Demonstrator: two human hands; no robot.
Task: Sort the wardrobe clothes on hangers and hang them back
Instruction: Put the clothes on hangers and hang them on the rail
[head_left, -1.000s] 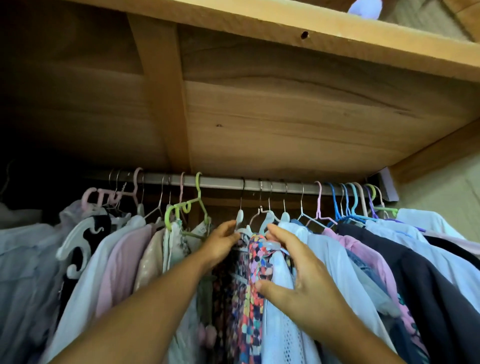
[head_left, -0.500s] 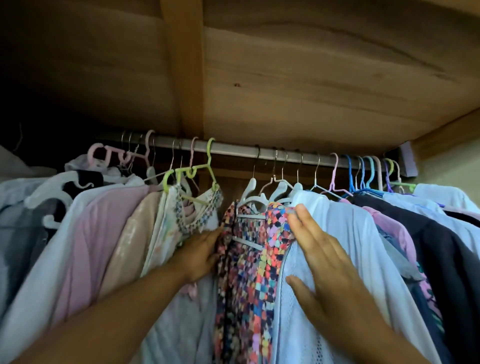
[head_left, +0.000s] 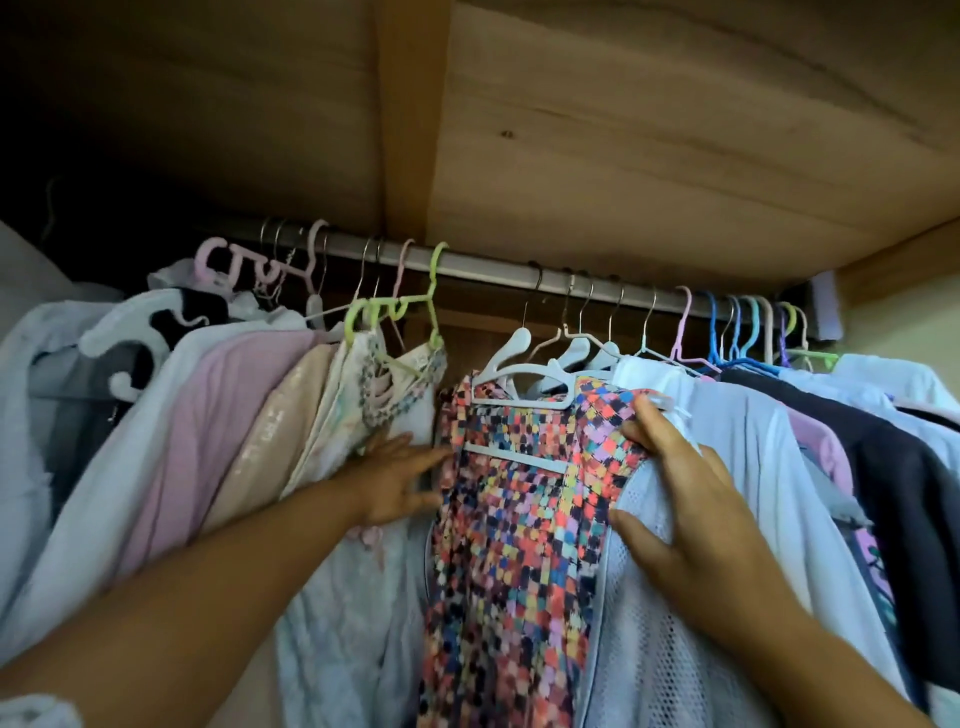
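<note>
A metal rail (head_left: 498, 270) runs across the wardrobe, crowded with clothes on hangers. In the middle hangs a multicoloured checked garment (head_left: 519, 519) on a white hanger (head_left: 524, 376). My left hand (head_left: 400, 480) lies with straight fingers against that garment's left edge, beside a pale embroidered top (head_left: 395, 395) on a green hanger (head_left: 395, 306). My right hand (head_left: 685, 514) presses flat on a white mesh garment (head_left: 670, 649) just to the right, its fingertips at the checked garment's shoulder.
Pink, beige and white garments (head_left: 208, 426) fill the left side. White, pink and dark tops (head_left: 883, 467) on blue and pink hangers crowd the right. The wooden shelf underside (head_left: 623, 130) sits close above the rail. The wardrobe wall (head_left: 909, 322) bounds the right end.
My left hand has come down from the hanger tops to the checked garment's left edge. My right hand has spread the white garments rightward, baring more of the checked garment. The view has moved closer.
</note>
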